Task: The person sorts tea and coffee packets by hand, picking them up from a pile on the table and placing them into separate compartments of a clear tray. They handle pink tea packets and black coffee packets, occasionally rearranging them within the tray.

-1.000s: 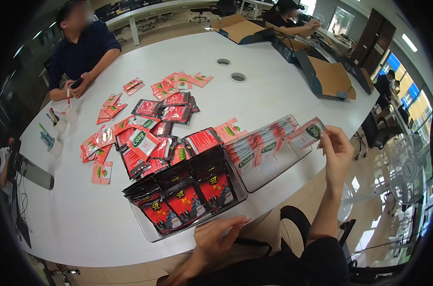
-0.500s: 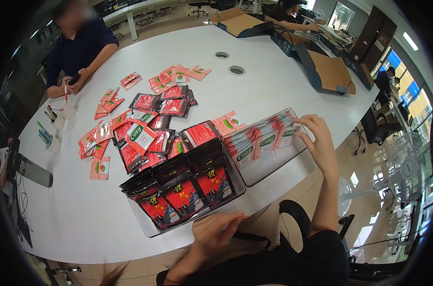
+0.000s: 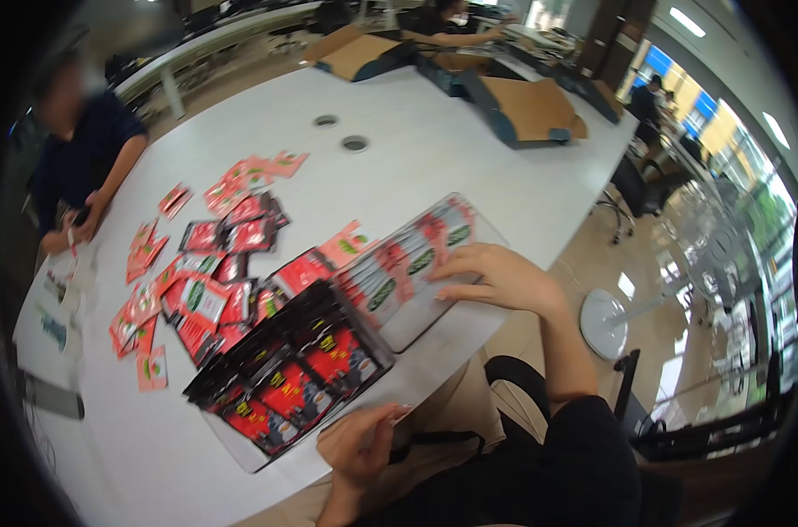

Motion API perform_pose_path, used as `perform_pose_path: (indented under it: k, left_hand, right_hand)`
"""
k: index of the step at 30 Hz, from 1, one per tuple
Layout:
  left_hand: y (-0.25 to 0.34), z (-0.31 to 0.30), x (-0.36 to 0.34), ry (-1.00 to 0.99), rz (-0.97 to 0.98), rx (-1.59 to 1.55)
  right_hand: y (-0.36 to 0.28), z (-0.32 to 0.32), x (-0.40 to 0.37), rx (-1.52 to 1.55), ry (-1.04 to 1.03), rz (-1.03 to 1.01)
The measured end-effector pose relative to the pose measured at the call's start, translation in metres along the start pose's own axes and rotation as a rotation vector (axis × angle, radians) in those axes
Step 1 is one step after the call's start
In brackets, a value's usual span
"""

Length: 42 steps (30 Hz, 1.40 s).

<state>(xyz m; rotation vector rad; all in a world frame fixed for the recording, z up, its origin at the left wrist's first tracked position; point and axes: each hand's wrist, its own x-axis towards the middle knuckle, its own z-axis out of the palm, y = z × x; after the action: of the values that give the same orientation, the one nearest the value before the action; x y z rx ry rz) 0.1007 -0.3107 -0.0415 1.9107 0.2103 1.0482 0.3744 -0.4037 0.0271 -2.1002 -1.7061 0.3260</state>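
A clear tray (image 3: 421,332) holds upright rows of pink and white Cozy sachets (image 3: 384,292) along its far side. My right hand (image 3: 496,279) is over the right part of this tray, fingers apart, fingertips near the sachets. Beside it on the left, a second clear tray (image 3: 257,464) is filled with black and red coffee packets (image 3: 286,393). Below that tray's right corner is my left hand (image 3: 361,442), its thumb and fingers pinched together at a small, shiny bit too small to identify.
Loose pink sachets (image 3: 204,301) and red-black packets (image 3: 250,234) lie heaped beyond the trays. Open cardboard boxes (image 3: 531,110) sit at the far edge. A person in dark clothes (image 3: 91,149) is at the left. A white fan (image 3: 604,323) stands on the right.
The whole view has turned and shifted, so the scene sits further left. My right hand has moved from the tray's far right end inward over it. My left hand stays pinched below the coffee packets.
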Motion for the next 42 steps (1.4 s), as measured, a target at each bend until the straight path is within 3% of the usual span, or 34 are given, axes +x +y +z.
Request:
perform_pose_path:
  k: [16, 22, 25, 32, 38, 42]
  left_hand:
    - [-0.008, 0.003, -0.007, 0.033, 0.059, 0.075]
    - [-0.007, 0.002, -0.007, 0.021, 0.052, 0.100]
    - [-0.007, 0.003, -0.005, 0.015, 0.052, 0.082]
    - [-0.008, 0.004, -0.007, -0.007, 0.018, 0.097]
    - [-0.007, 0.006, -0.007, -0.013, -0.008, 0.058]
    - [-0.009, 0.007, -0.009, 0.003, 0.001, 0.050]
  right_hand:
    - [-0.003, -0.005, 0.001, 0.128, -0.058, 0.083]
    - [-0.010, 0.012, -0.008, -0.050, 0.255, -0.061]
    - [-0.033, 0.040, -0.010, -0.023, 0.553, -0.211]
    - [-0.073, 0.107, -0.001, 0.002, 0.800, -0.240]
    - [-0.072, 0.110, 0.001, 0.086, 0.922, -0.321]
    - [-0.071, 0.116, -0.002, -0.075, 0.776, -0.442]
